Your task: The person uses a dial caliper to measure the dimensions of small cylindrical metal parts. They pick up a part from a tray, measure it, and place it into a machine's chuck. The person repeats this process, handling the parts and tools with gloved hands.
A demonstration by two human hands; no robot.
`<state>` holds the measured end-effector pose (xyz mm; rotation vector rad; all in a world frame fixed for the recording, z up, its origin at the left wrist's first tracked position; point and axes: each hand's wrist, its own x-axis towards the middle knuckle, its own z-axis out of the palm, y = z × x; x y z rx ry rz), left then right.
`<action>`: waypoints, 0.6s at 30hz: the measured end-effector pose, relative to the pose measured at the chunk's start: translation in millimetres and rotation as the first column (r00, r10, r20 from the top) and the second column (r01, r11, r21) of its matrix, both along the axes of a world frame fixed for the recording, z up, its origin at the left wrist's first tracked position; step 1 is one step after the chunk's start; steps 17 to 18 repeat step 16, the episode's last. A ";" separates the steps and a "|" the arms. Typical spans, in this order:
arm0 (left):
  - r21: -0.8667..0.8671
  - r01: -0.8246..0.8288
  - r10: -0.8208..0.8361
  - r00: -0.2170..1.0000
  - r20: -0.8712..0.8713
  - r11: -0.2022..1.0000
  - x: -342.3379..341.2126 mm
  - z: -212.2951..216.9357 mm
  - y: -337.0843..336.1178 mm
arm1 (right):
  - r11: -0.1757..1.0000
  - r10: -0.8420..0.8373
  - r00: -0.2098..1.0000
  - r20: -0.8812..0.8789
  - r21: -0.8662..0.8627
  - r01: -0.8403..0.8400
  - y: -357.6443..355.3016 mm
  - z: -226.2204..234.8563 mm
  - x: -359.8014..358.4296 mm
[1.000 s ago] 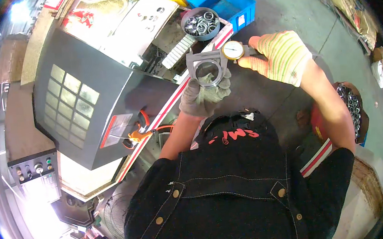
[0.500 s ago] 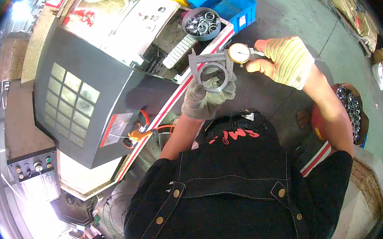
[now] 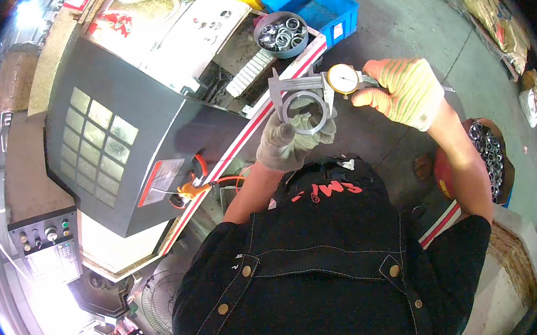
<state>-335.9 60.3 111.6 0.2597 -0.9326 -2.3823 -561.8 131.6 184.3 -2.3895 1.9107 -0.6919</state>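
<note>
My left hand [image 3: 282, 146], in a grey glove, is closed around the lower side of a metal ring [image 3: 323, 117] and holds it up in front of my chest. A dial caliper [image 3: 342, 79] lies across the ring's upper part, one jaw at each side of it. Its round, white-faced dial with a yellow rim sits right of the ring. My right hand [image 3: 410, 91], in a yellow-green striped glove, pinches the caliper's right end between thumb and fingers. Some left-hand fingers are hidden behind the ring.
A round bin of metal rings [image 3: 281, 35] and a blue crate [image 3: 312, 7] stand ahead. Left is a grey machine door [image 3: 97, 141], with an orange air gun [image 3: 191, 190] on a hose. A red drum of rings [image 3: 488, 155] stands at right.
Both hands, with the ring and the caliper, have shifted slightly right and down in the picture. Each hand keeps its hold.
</note>
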 end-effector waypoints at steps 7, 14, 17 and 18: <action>-0.013 0.004 -0.004 0.999 0.041 1.000 3.0 10.1 7.3 | 0.994 0.028 1.000 -0.010 -0.106 -0.028 4.0 -1.9 0.2; -0.167 0.018 -0.010 0.999 0.050 0.986 7.0 12.4 8.7 | 0.985 0.059 0.998 -0.010 -0.160 -0.059 3.9 -2.3 -1.2; -0.180 -0.005 0.011 0.999 0.030 0.984 6.7 14.3 10.0 | 0.982 0.084 0.996 -0.014 -0.166 -0.085 0.6 0.6 -1.4; -0.180 -0.005 0.011 0.999 0.030 0.984 6.7 14.3 10.0 | 0.982 0.084 0.996 -0.014 -0.166 -0.085 0.6 0.6 -1.4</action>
